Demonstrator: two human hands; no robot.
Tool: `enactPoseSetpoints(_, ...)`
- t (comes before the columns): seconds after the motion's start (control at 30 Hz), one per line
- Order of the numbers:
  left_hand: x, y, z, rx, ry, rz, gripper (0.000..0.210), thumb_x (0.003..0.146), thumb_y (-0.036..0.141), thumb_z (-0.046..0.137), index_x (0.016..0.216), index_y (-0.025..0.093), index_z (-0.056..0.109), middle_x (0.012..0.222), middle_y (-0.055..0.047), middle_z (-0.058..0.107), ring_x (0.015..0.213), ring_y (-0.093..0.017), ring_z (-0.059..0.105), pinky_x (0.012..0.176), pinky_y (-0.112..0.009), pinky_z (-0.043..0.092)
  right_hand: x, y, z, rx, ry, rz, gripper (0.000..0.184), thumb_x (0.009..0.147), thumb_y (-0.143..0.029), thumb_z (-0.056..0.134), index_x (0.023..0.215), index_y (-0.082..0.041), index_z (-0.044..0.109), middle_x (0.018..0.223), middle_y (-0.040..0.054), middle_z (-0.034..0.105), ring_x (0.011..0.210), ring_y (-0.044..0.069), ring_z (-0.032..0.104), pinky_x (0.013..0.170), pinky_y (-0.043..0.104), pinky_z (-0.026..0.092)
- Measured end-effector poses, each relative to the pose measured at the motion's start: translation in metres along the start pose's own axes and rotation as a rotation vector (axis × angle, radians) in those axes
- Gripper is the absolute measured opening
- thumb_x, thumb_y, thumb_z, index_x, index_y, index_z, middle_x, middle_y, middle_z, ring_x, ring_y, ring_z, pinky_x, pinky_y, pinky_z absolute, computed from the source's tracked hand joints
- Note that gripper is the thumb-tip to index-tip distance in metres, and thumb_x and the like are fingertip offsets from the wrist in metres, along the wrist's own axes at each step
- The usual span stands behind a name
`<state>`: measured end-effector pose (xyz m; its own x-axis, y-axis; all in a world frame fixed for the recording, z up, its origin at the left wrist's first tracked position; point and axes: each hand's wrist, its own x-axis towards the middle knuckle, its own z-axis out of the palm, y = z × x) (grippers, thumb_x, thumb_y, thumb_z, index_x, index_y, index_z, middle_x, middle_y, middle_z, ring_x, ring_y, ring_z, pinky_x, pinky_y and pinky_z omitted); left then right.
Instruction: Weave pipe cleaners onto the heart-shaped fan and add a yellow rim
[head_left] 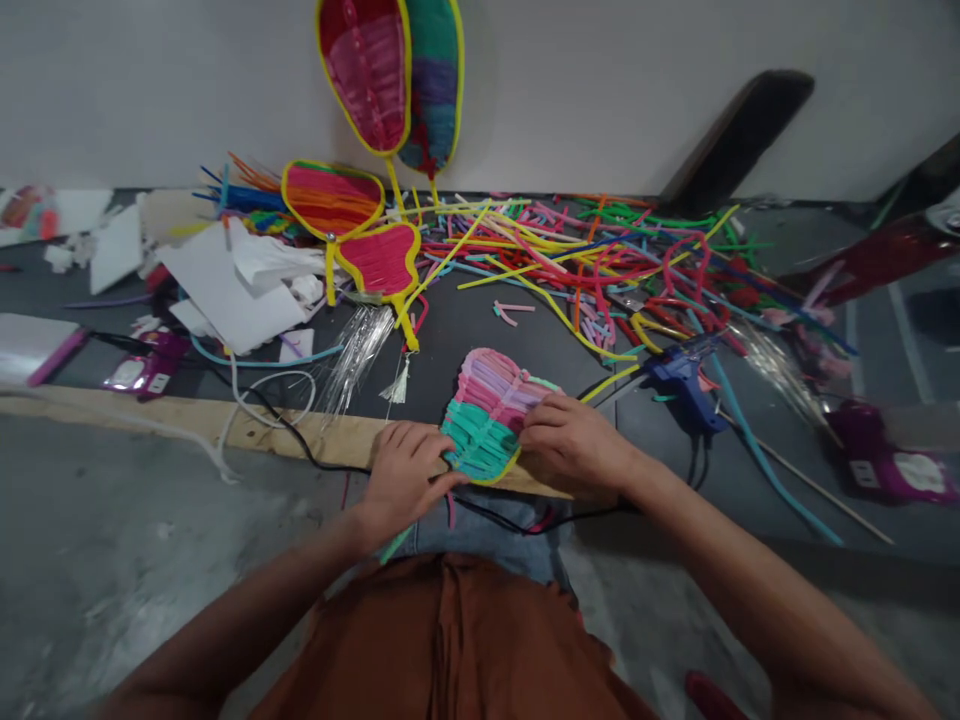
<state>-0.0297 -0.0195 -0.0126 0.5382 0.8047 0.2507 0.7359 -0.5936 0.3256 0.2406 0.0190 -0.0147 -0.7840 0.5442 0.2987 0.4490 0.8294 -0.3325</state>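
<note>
A fan-shaped piece made of pipe cleaners (484, 425), pink and lilac at the top and teal below, lies at the table's front edge. A strip of yellow runs along its lower rim. My left hand (411, 465) grips its lower left side, thumb beneath the edge. On the opposite side, my right hand (570, 440) pinches the right rim with bent fingers. What lies under the right fingertips is hidden. A blue glue gun (686, 390) rests just right of my right hand.
Loose colored pipe cleaners (555, 240) heap along the back. Finished yellow-rimmed fans (379, 262) lie or lean at the wall. White paper scraps (232, 285) and silver tinsel (360, 350) sit left. A black cable (300, 440) crosses the wooden front edge (262, 420); a purple device (892, 455) stands right.
</note>
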Motion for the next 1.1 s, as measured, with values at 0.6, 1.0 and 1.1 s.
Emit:
enactPoseSetpoints(0.6, 0.011, 0.002, -0.014, -0.045, -0.2, -0.066, 0.009, 0.084, 0.028, 0.058, 0.081, 0.021, 0.062, 0.079, -0.001, 0.064, 0.08, -0.019, 0.052, 0.076, -0.035, 0.032, -0.001, -0.004, 0.007, -0.031, 0.0, 0.048, 0.018, 0.088, -0.018, 0.046, 0.079, -0.018, 0.062, 0.076, 0.0047, 0.063, 0.077, 0.018, 0.052, 0.08, 0.034, 0.042)
enactPoseSetpoints(1.0, -0.021, 0.016, -0.002, 0.158, 0.07, 0.165, 0.024, 0.084, 0.01, 0.052, 0.104, 0.014, 0.063, 0.096, -0.009, 0.067, 0.092, -0.023, 0.052, 0.087, -0.039, 0.043, -0.005, -0.021, 0.011, -0.059, 0.042, 0.191, 0.013, 0.087, -0.016, 0.051, 0.083, -0.018, 0.063, 0.081, 0.0049, 0.063, 0.08, 0.017, 0.052, 0.079, 0.032, 0.041)
enactPoseSetpoints(1.1, -0.03, 0.024, -0.005, 0.234, -0.03, 0.103, 0.034, 0.084, 0.012, 0.05, 0.116, 0.015, 0.06, 0.108, -0.009, 0.065, 0.098, -0.025, 0.05, 0.094, -0.043, 0.039, -0.006, -0.02, 0.013, -0.058, 0.054, 0.194, 0.013, 0.087, -0.016, 0.051, 0.083, -0.018, 0.063, 0.082, 0.005, 0.064, 0.079, 0.017, 0.052, 0.077, 0.031, 0.041)
